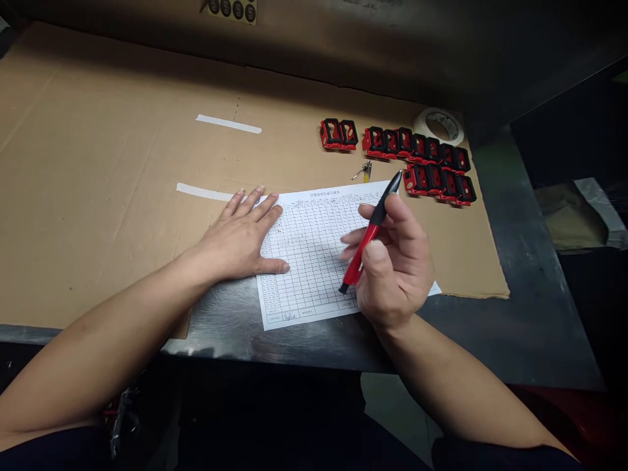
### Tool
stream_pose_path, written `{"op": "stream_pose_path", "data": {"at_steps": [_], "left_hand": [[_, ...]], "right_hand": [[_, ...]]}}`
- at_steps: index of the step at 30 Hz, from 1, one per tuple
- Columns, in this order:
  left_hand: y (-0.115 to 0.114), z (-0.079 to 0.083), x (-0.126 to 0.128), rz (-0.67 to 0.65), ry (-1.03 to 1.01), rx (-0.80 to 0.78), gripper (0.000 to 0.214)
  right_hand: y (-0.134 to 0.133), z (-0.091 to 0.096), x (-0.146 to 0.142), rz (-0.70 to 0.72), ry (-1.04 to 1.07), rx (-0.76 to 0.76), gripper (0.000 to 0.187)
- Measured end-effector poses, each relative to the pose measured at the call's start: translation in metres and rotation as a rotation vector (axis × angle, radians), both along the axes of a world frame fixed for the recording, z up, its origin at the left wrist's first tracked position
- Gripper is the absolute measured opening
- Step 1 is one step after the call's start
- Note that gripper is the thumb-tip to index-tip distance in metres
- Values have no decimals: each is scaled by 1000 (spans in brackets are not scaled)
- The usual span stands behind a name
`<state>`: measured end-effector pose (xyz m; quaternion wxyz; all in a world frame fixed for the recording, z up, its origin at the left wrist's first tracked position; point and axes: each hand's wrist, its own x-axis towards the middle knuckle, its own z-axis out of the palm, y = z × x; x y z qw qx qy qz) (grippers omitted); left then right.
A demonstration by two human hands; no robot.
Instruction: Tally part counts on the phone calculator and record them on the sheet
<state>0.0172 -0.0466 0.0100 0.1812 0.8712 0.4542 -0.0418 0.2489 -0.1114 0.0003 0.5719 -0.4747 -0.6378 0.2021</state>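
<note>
Form overlapping cardboard sheet, plastic parts behind, tape roll beyond

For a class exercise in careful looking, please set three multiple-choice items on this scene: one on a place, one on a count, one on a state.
1. Where does the left hand rest?
A. On the roll of masking tape
B. On the printed grid form
C. On the red-and-black parts

2. How many white tape strips lie on the cardboard sheet?
A. One
B. Two
C. Four

3. What is the right hand doing?
A. Lying flat and empty
B. Gripping the roll of masking tape
C. Holding a red-and-black pen

1: B, it lies over the form's left side.
2: B, one lies high up, one reaches the form.
3: C, the pen sits between thumb and fingers.
</note>
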Motion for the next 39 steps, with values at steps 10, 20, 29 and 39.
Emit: {"op": "stream_pose_path", "data": {"at_steps": [10, 20, 29, 39], "left_hand": [[-1, 2, 0, -1, 14, -1, 111], [1, 2, 0, -5, 14, 0, 111], [0, 2, 0, -5, 10, 4, 111], [1, 1, 0, -6, 0, 5, 111]], "right_hand": [[2, 5, 1, 20, -157, 100, 24], [4, 0, 2, 62, -202, -30, 25], [4, 2, 2, 49, -225, -57, 23], [0, 1, 1, 73, -106, -75, 43]]}}
